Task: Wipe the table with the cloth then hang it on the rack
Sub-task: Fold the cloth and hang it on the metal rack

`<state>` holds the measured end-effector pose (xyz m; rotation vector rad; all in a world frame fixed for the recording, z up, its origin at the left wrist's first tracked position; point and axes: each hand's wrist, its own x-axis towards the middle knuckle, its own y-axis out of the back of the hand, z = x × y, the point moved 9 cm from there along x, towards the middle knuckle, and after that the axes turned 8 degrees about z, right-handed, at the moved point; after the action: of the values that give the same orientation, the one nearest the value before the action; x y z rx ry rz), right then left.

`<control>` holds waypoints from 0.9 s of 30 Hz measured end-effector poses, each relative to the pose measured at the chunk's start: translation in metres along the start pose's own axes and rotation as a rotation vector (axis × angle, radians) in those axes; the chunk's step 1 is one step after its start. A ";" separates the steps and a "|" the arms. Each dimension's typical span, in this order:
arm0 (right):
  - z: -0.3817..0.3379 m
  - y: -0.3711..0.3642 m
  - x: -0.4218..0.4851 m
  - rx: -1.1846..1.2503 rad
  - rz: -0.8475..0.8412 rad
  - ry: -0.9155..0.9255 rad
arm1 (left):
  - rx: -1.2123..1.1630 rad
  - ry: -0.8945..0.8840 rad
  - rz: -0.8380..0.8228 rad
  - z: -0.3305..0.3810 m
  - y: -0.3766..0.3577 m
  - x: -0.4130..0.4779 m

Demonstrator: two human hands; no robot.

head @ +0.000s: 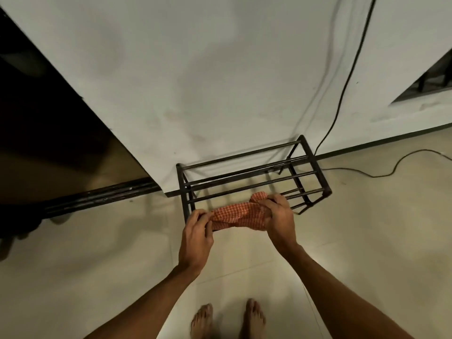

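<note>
An orange checked cloth (238,214) lies bunched over the nearest top bar of a dark metal rack (247,172) that stands on the floor against the wall. My left hand (197,237) pinches the cloth's left end at the rack's front left corner. My right hand (277,212) grips the cloth's right end, with a bunch of fabric sticking up past the fingers. The front bar is hidden under the cloth between my hands. The table is not in view.
A white wall (195,81) rises behind the rack. A black cable (342,86) runs down the wall and curls over the tiled floor (97,265) at the right. A dark doorway (44,143) opens at the left. My bare feet (227,319) stand below.
</note>
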<state>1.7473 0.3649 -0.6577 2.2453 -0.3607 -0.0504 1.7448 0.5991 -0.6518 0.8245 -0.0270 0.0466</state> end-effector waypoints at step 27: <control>0.097 -0.135 0.029 -0.490 -0.429 0.374 | 0.584 -0.154 -0.353 -0.081 -0.142 0.037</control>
<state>1.7921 0.3661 -0.8201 1.7577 0.3097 0.0512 1.7897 0.5630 -0.8092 1.4046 -0.0128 -0.3576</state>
